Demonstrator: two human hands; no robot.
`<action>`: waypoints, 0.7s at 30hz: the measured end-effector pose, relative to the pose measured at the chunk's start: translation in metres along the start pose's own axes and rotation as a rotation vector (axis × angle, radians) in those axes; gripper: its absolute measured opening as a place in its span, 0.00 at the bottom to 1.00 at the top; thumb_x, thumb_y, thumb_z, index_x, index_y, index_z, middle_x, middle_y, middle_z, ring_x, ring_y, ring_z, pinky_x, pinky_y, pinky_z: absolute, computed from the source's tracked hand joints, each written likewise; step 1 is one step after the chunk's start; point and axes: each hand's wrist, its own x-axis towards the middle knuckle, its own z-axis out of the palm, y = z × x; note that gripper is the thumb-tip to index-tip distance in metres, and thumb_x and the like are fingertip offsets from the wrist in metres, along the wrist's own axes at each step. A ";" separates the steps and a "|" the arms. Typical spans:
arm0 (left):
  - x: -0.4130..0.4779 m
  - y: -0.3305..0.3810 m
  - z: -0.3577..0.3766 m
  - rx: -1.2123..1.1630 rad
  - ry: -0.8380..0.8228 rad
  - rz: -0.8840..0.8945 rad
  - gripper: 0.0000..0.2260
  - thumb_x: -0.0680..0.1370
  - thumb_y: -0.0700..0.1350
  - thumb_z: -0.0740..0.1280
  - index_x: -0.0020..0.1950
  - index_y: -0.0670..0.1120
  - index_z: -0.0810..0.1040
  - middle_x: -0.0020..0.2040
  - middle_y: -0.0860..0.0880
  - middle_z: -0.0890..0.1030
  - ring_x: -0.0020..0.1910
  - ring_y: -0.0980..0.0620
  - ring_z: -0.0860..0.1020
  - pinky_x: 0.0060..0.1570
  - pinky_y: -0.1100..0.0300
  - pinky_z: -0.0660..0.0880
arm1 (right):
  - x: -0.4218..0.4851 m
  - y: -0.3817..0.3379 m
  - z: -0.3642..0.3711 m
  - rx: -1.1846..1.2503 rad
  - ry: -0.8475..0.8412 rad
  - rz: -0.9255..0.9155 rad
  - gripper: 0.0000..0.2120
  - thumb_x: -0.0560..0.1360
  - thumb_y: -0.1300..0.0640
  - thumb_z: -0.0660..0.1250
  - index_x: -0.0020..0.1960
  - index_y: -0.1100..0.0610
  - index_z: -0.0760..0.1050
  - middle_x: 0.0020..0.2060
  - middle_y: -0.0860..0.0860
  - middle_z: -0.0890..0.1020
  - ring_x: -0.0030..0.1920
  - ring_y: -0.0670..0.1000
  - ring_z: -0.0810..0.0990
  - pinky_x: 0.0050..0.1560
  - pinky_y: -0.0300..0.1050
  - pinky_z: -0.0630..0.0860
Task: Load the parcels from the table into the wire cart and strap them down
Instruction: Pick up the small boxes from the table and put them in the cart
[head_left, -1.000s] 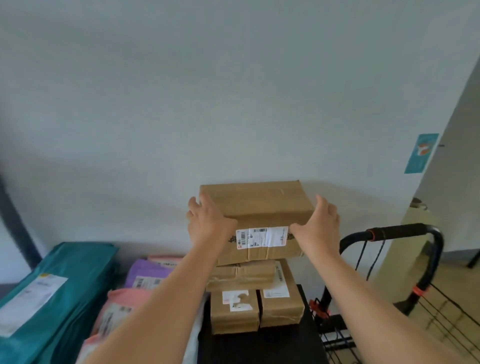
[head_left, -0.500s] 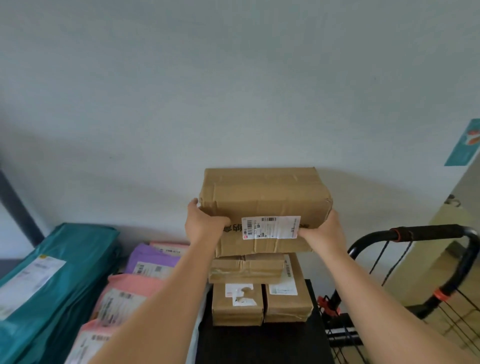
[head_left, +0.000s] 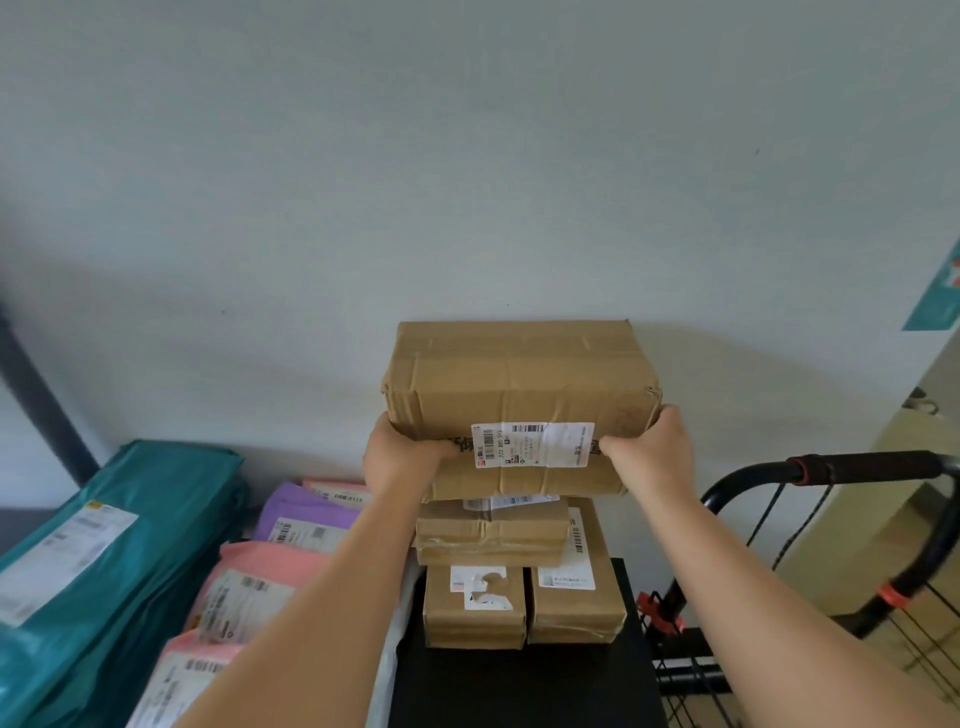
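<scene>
Clearly the large cardboard parcel (head_left: 519, 384) is the one in play: it is held over the far part of the black table (head_left: 519, 686), directly above the flat parcel (head_left: 491, 535) that caps two small boxes (head_left: 472, 608). The left hand (head_left: 402, 457) is clamped on its left end and the right hand (head_left: 652, 454) on its right end, thumbs pressed to the near face. Whether its underside rests on the flat parcel or hangs just clear, I cannot tell. If it does drag, swinging it right would likely pull the flat parcel off the small boxes and over the table's right edge. The grip sits low on the near corners, so the far side could dip and the parcel roll away from the palms. The wire cart (head_left: 737, 480) stands just past the table's right edge, its handle high and black cords (head_left: 800, 514) hanging from it on red hooks (head_left: 655, 616). A low carry could catch the handle or snag a cord. The soft mailers (head_left: 260, 577) off the left edge look out of harm's way.
</scene>
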 end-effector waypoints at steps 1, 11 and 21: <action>-0.001 0.002 -0.002 -0.034 0.023 0.015 0.25 0.61 0.44 0.79 0.53 0.50 0.73 0.42 0.55 0.77 0.45 0.48 0.77 0.47 0.53 0.77 | -0.001 -0.002 -0.001 0.017 0.014 -0.004 0.18 0.68 0.62 0.72 0.52 0.57 0.66 0.39 0.48 0.72 0.40 0.52 0.74 0.34 0.45 0.69; -0.023 0.060 -0.036 -0.269 0.299 0.174 0.17 0.70 0.59 0.63 0.55 0.54 0.69 0.46 0.53 0.77 0.52 0.46 0.76 0.52 0.49 0.73 | -0.026 -0.027 -0.015 0.379 -0.052 -0.143 0.12 0.74 0.48 0.65 0.54 0.49 0.67 0.46 0.46 0.77 0.46 0.47 0.77 0.38 0.44 0.70; -0.040 0.084 -0.059 -0.042 0.518 0.304 0.12 0.77 0.58 0.64 0.51 0.51 0.69 0.47 0.55 0.74 0.48 0.53 0.71 0.62 0.52 0.62 | -0.046 -0.009 -0.029 0.658 -0.443 -0.017 0.41 0.69 0.23 0.53 0.70 0.50 0.69 0.59 0.55 0.81 0.57 0.57 0.81 0.58 0.63 0.77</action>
